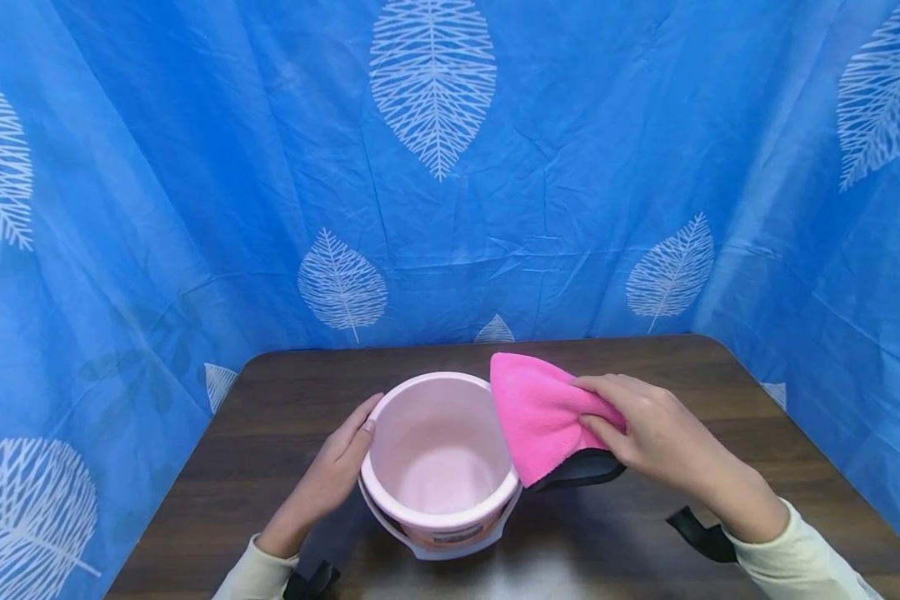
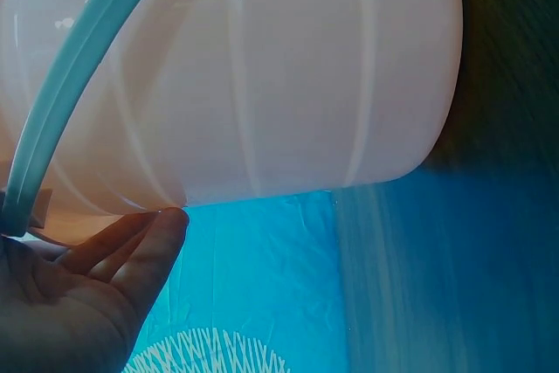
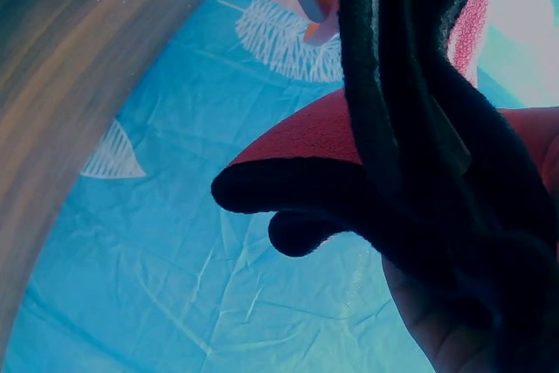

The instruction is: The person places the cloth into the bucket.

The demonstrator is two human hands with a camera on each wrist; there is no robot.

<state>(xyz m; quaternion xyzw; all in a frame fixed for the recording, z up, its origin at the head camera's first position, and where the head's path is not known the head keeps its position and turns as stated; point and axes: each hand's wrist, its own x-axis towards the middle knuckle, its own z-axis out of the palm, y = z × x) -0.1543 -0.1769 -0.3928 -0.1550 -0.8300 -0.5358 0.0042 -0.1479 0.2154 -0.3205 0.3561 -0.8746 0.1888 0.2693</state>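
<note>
A pale pink bucket [image 1: 437, 433] stands on the table with its mouth tipped toward the head camera. My left hand [image 1: 336, 462] grips its left rim, the thumb at the rim and the fingers [image 2: 153, 255] along the outer wall. The bucket's handle [image 2: 70, 67] hangs down against its side. On the right, my right hand [image 1: 648, 425] pinches a bright pink fluffy cloth [image 1: 536, 412] between thumb and fingers. The cloth overlaps the bucket's right rim in the head view. Its dark underside shows folded in the right wrist view, where the palm [image 3: 437, 321] is partly hidden behind it.
The dark wooden table [image 1: 292, 375] has rounded far corners. Blue sheets [image 1: 570, 167] with white leaf prints hang behind it and on both sides. Black straps [image 1: 701, 533] sit at both wrists, by the pale sleeves [image 1: 795, 558].
</note>
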